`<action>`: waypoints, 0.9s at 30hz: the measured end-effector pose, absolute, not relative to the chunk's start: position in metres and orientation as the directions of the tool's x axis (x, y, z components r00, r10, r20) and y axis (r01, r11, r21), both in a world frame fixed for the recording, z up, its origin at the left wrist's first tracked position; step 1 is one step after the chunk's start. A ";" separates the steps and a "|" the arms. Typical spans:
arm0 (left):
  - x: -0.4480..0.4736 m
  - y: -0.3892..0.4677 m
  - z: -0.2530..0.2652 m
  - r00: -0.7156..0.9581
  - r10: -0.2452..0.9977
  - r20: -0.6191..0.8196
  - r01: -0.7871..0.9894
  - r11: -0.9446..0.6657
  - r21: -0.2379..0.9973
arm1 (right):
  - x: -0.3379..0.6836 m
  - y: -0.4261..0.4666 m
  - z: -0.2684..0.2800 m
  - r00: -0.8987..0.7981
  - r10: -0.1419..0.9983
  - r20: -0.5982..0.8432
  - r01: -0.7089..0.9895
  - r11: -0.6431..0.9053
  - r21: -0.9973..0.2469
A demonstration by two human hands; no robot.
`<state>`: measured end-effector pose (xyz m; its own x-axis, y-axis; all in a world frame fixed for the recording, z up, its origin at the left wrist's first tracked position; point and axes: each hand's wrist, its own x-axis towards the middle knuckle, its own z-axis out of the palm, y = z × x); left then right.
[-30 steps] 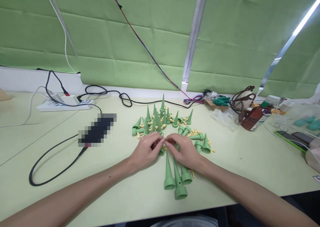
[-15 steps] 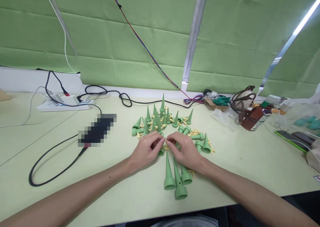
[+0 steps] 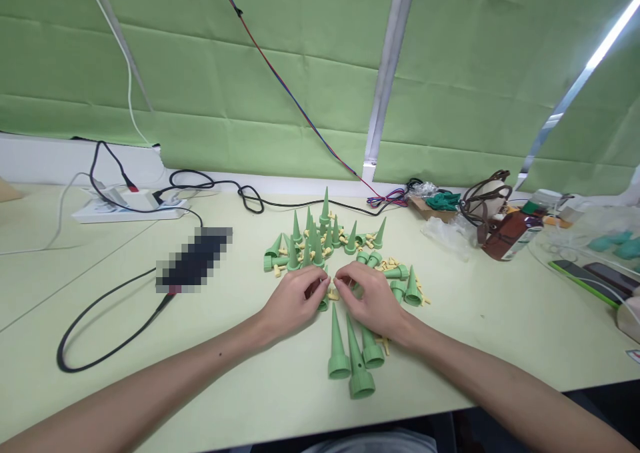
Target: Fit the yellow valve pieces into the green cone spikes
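Note:
My left hand (image 3: 295, 300) is pinched, thumb against index finger, with a green watering spike (image 3: 323, 302) partly hidden behind its fingertips. Facing it across a small gap, my right hand (image 3: 374, 301) is pinched too. Whatever lies between the fingertips is too small or hidden to name. A small yellow plastic valve (image 3: 333, 294) shows just below the gap. Closer to me, green hollow spikes lie pointing away, one a cone with a ribbed collar (image 3: 339, 363) and another with a hole in its side (image 3: 362, 381). Beyond my hands, several spikes (image 3: 315, 240) stand upright among yellow valves.
A white power strip (image 3: 130, 208) and a looped black cable (image 3: 63, 353) are on the left, beside a blurred-out dark device (image 3: 195, 260). On the right are a brown bottle (image 3: 513, 236), clear plastic bags (image 3: 447, 236) and a phone with a green edge (image 3: 585, 283).
My right hand's fingertips have shifted very slightly right, widening the gap between the hands a little. The spikes and valves on the table stay put.

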<state>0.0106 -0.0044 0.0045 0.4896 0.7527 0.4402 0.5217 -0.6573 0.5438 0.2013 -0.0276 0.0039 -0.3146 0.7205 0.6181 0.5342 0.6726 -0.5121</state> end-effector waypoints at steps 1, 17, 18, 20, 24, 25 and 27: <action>0.011 -0.004 0.005 0.495 0.757 0.426 0.530 -0.652 0.542 | 0.201 -0.028 0.004 -0.314 0.721 0.618 0.536 0.672 -0.511; 0.011 -0.003 0.008 0.564 0.777 0.279 0.570 -0.611 0.549 | 0.201 -0.028 0.005 -0.288 0.712 0.640 0.529 0.676 -0.514; 0.011 -0.004 0.009 0.569 0.776 0.272 0.570 -0.611 0.549 | 0.201 -0.028 0.005 -0.287 0.713 0.639 0.529 0.675 -0.515; 0.011 -0.004 0.010 0.577 0.773 0.265 0.570 -0.613 0.547 | 0.201 -0.028 0.006 -0.287 0.713 0.640 0.528 0.675 -0.515; 0.012 -0.005 0.011 0.593 0.760 0.265 0.569 -0.629 0.529 | 0.201 -0.029 0.006 -0.290 0.711 0.641 0.525 0.678 -0.515; 0.012 -0.005 0.011 0.596 0.757 0.267 0.569 -0.633 0.526 | 0.201 -0.029 0.006 -0.291 0.711 0.640 0.525 0.678 -0.515; 0.012 -0.005 0.010 0.598 0.754 0.270 0.568 -0.637 0.520 | 0.201 -0.029 0.007 -0.294 0.713 0.636 0.525 0.677 -0.516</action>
